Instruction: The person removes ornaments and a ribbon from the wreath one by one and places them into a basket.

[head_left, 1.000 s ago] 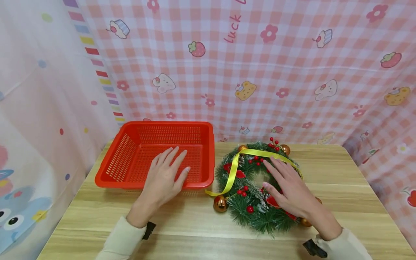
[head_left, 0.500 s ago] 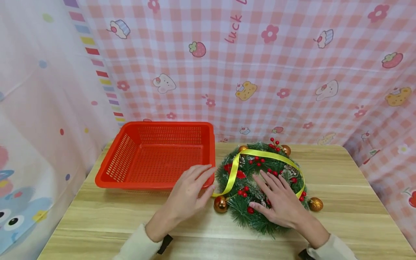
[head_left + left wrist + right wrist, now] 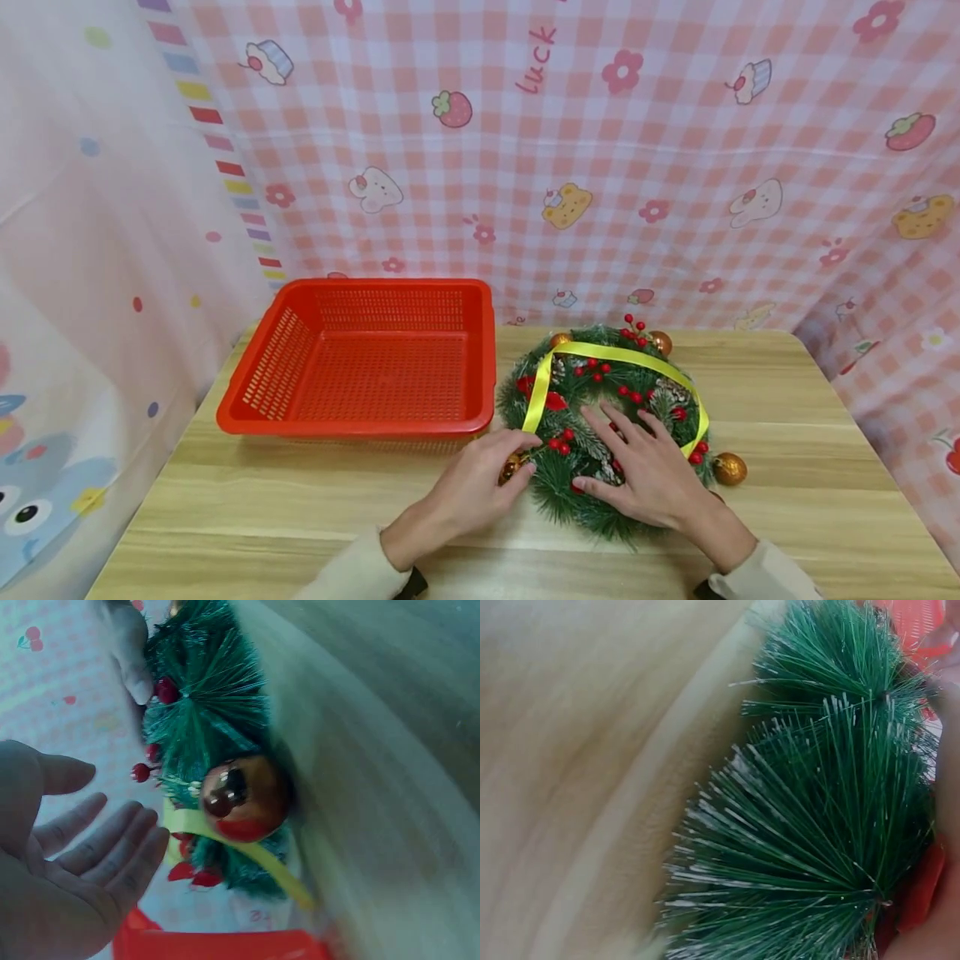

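A green Christmas wreath (image 3: 558,493) with red berries, pine cones and gold balls lies flat on the table, right of centre. My left hand (image 3: 472,483) is at its left side, thumb and fingers bent loosely around a shiny gold ball (image 3: 247,796) at the wreath's edge. In the left wrist view a gap shows between that hand and the ball. A yellow ribbon (image 3: 615,354) loops over the wreath's top; its left end passes behind my left fingers. My right hand (image 3: 648,475) lies over the wreath's lower right part, fingers spread, covering some of the greenery (image 3: 802,817).
A red plastic basket (image 3: 487,358) with slotted sides stands left of the wreath, close to it. Another gold ball (image 3: 730,468) sticks out at the wreath's right. Behind the wooden table (image 3: 247,500) hangs a pink checked cloth (image 3: 480,167).
My left hand has moved right, from over the basket to the gold ball at the wreath's left. My right hand has come down and slightly left over the wreath. Wreath and basket stay put.
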Demonstrator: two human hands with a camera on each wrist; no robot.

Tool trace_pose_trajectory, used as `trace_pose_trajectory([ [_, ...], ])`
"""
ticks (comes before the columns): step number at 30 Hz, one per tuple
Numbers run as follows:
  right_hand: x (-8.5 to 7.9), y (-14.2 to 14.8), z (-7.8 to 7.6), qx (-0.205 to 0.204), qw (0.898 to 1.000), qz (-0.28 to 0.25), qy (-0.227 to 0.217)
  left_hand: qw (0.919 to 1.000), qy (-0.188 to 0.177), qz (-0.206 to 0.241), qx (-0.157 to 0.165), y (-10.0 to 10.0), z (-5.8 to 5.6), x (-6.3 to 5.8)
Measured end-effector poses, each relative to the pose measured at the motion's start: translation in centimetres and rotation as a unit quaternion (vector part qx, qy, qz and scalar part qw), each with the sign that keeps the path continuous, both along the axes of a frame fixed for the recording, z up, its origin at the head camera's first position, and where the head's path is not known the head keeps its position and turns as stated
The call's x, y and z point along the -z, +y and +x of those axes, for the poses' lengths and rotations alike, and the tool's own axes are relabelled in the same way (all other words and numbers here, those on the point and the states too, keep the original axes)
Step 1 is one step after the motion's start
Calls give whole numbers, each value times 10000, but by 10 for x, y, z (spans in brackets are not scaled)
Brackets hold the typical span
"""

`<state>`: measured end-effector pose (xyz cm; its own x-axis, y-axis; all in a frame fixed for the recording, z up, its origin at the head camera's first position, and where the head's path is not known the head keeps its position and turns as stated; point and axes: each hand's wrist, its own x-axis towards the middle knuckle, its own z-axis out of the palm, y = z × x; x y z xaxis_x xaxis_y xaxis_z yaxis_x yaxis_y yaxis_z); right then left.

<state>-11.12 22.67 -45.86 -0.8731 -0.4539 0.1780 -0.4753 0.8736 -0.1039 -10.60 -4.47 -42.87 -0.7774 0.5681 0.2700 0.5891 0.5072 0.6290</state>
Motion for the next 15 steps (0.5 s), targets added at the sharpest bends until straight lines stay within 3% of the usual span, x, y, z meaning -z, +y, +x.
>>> trace_pose_trajectory([
  [10, 2, 1, -2, 50, 9999, -123, -85, 9945, -358, -555, -810, 10, -7, 22],
  [15, 3, 1, -3, 84, 9997, -162, -162, 9900, -539, -798, -1031, 12, -8, 28],
])
